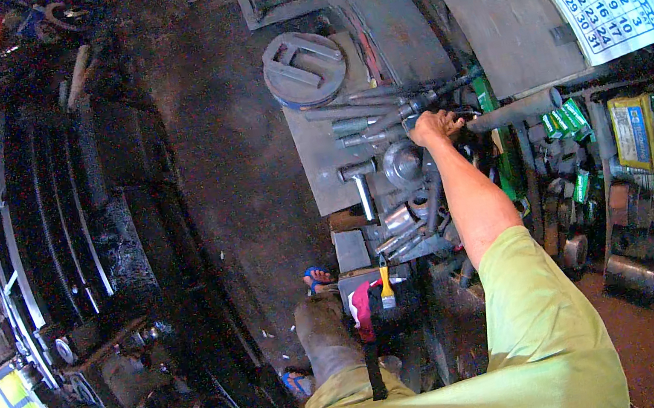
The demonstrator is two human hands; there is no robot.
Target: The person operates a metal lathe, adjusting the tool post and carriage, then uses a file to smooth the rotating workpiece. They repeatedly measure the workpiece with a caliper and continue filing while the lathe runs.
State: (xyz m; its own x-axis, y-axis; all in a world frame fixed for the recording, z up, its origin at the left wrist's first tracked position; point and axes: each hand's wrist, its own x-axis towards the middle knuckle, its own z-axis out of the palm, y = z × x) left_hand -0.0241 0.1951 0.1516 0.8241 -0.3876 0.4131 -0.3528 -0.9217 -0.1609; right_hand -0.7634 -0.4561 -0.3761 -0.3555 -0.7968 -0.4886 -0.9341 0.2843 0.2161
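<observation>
My right hand (437, 128) reaches over the bench into a cluster of metal tools and bars. Its fingers are bent down and closed; what they grip is hidden under the hand. Just left of it lie several dark metal bars and cylindrical tools (361, 125). A round domed metal part (403, 163) sits below the hand, beside a T-shaped tool with a shiny shaft (363, 191). To the right, a thick grey pipe (515, 110) extends away from the fingers. My left hand is out of view.
A slotted round metal disc (306, 67) rests on the metal-topped bench (314, 150). At its near end hang a yellow-handled paintbrush (386, 285) and a red cloth (360, 311). Small green boxes (568, 120) and a yellow box (634, 134) sit right. Dark machinery (62, 222) stands left across the floor.
</observation>
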